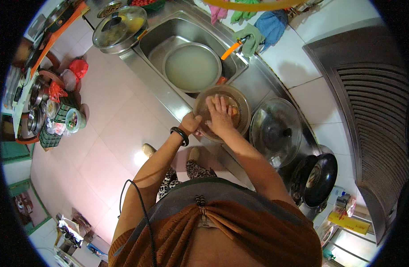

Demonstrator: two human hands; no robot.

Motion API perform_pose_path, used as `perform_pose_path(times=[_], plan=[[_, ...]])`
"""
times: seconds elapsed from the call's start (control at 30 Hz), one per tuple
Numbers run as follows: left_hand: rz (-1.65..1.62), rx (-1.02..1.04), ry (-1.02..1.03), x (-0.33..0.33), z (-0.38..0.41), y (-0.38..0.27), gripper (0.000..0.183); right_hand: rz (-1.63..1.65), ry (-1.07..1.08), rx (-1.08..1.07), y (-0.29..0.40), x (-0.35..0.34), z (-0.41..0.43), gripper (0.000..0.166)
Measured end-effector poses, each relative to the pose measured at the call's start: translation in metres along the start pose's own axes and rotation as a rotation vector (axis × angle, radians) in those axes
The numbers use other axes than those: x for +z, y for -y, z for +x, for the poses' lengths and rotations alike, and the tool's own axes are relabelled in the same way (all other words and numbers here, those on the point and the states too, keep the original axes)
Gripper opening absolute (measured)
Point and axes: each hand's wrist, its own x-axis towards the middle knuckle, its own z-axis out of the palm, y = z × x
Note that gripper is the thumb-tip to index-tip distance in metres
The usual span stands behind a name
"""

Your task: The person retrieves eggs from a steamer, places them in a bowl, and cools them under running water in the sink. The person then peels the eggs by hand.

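Note:
A round bowl or basin point(201, 100) with orange-brown food pieces point(235, 111) in it rests by the near corner of the sink. My left hand point(191, 124) grips its rim on the left side, thumb on top. Over the bowl, my right hand point(221, 115) is palm down with its fingers apart, covering part of the food. Whether its fingertips touch the food is hard to tell. Just beyond, a wide metal basin of cloudy water point(192, 68) sits in the stainless steel sink point(157, 28).
Right of the bowl lies a glass lid point(274, 133), with a black wok point(321, 180) farther right. A glass-lidded pan point(119, 30) stands left of the sink. The tap has an orange spout point(231, 50). Cloths point(271, 26) hang on the wall beside a range hood point(374, 116).

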Motion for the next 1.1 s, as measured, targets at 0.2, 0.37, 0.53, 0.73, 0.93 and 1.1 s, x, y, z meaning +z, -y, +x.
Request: perform_pose_path(times=[0.2,0.37,0.53,0.73,0.93,1.1], plan=[[-0.069,-0.077,0.012,0.002,0.006,0.009,0.031,0.07,0.102,0.266,-0.017,-0.015,-0.017,0.079],[-0.019,-0.09,-0.015,0.006,0.008,0.003,0.035,-0.012,0.14,0.066,0.007,-0.005,-0.033,0.075],[-0.104,-0.09,-0.031,0.007,-0.003,-0.007,0.036,-0.051,0.037,0.062,0.011,-0.02,-0.003,0.067],[-0.052,-0.079,0.032,0.001,0.015,0.021,0.036,0.217,-0.194,0.073,-0.049,-0.017,-0.016,0.038],[-0.054,-0.084,-0.003,0.005,0.006,0.008,0.037,0.427,-0.381,0.181,-0.061,-0.03,-0.021,0.023],[-0.098,-0.082,0.022,0.003,0.004,0.011,0.037,0.464,-0.351,0.157,-0.058,-0.019,0.0,0.024]])
